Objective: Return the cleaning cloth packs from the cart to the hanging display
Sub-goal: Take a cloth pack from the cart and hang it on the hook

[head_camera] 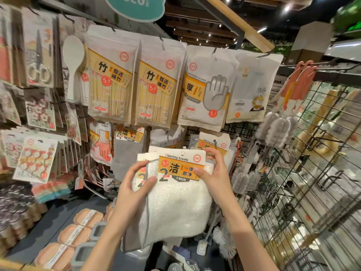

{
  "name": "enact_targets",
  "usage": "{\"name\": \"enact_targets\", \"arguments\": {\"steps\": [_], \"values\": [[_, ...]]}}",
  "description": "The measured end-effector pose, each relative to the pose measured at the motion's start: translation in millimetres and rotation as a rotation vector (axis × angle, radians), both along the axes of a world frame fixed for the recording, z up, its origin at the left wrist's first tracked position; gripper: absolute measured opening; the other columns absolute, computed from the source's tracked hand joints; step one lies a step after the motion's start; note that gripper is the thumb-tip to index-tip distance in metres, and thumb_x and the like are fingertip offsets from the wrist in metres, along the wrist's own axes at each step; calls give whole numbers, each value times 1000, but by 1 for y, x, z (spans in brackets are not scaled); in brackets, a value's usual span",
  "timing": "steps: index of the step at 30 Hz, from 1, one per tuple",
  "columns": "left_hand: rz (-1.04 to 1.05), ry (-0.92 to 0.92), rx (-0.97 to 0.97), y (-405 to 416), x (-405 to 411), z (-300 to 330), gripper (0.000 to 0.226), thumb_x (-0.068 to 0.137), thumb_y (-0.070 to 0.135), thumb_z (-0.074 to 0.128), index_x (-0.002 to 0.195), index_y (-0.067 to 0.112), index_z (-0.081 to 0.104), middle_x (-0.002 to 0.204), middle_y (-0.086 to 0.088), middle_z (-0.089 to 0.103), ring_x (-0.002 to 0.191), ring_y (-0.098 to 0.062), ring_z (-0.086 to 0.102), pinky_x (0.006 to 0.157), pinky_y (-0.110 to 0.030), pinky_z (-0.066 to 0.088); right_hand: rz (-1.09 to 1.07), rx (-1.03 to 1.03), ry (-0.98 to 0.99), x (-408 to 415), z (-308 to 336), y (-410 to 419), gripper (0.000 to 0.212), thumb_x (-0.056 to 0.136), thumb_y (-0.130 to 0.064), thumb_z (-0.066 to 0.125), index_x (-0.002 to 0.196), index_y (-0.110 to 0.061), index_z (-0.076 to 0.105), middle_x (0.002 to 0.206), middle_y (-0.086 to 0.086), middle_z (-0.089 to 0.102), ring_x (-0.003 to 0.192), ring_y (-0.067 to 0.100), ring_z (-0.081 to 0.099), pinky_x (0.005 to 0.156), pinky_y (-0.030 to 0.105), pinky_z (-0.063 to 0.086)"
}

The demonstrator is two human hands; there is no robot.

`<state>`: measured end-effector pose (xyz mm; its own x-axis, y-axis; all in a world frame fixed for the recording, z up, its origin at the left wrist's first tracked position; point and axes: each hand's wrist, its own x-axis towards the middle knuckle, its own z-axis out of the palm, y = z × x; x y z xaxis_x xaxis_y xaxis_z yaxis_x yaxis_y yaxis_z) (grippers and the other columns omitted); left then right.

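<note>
A person is holding up white cleaning cloth packs (175, 196) (at least two, stacked) in front of a hanging display (156, 79) of chopstick packs (110, 83) and disposable gloves (205, 89). The left hand (134, 184) is gripping the packs' left edge, thumb curled over the front; the right hand (213, 173) is pinching the orange header card (180, 166). A matching pack (214, 144) is hanging just behind.

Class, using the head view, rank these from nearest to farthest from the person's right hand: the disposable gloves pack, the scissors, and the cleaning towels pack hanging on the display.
From the right hand:
1. Hanging cleaning towels pack, just above and behind the fingers.
2. Disposable gloves pack, higher up, top row, right of centre.
3. Scissors, far upper left of the display.
</note>
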<state>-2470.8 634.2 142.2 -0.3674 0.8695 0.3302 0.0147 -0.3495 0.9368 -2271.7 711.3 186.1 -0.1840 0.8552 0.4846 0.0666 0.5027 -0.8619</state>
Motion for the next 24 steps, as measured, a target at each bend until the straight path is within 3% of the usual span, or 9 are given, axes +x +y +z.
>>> {"name": "enact_targets", "arguments": {"steps": [5, 7, 9, 12, 16, 20, 24], "values": [[54, 31, -11, 1, -1, -4, 39, 74, 44, 68, 111, 49, 58, 119, 34, 55, 112, 15, 48, 93, -25, 37, -63, 30, 77, 7, -1, 7, 54, 78, 6, 68, 113, -32, 52, 118, -12, 55, 104, -10, 51, 77, 5, 44], [52, 9, -17, 1, -3, -6, 42, 73, 41, 70, 113, 46, 58, 121, 26, 58, 116, 0, 54, 99, -33, 40, -119, 25, 132, 16, -4, 14, 54, 78, 4, 68, 113, -35, 53, 113, -24, 56, 109, -6, 52, 86, 17, 48], [42, -1, -14, 0, -6, -6, 43, 74, 33, 72, 113, 43, 58, 122, 14, 61, 113, -12, 59, 100, -39, 43, -152, -6, 155, 25, -9, 23, 53, 79, 2, 69, 114, -35, 54, 119, -23, 55, 117, 5, 52, 94, 32, 49], [69, 42, -16, 1, -7, -7, 43, 80, 18, 75, 110, 45, 59, 120, 17, 62, 111, -2, 57, 99, -33, 42, -189, -90, 189, 37, -21, 37, 54, 79, 4, 69, 115, -34, 55, 129, -9, 51, 122, 17, 50, 95, 42, 50], [83, 44, -34, 0, -8, -7, 43, 84, 14, 70, 109, 46, 58, 120, 22, 60, 110, 6, 54, 91, -21, 39, -254, -159, 255, 47, -30, 56, 57, 78, 10, 66, 106, -39, 55, 118, -10, 52, 118, 24, 53, 87, 38, 55], [94, 9, -43, 0, -10, -6, 42, 84, 12, 70, 107, 45, 59, 117, 25, 60, 106, 10, 55, 88, -21, 39, -294, -182, 262, 54, -28, 77, 54, 80, 9, 64, 105, -37, 55, 114, -9, 50, 118, 28, 53, 91, 49, 52], [102, -2, -55, 2, -12, -8, 43, 83, 12, 70, 107, 46, 60, 114, 25, 62, 103, 9, 56, 87, -24, 41, -341, -171, 192, 57, -26, 98, 48, 81, 8, 63, 117, -23, 53, 123, 3, 50, 118, 28, 52, 93, 51, 50]]}}
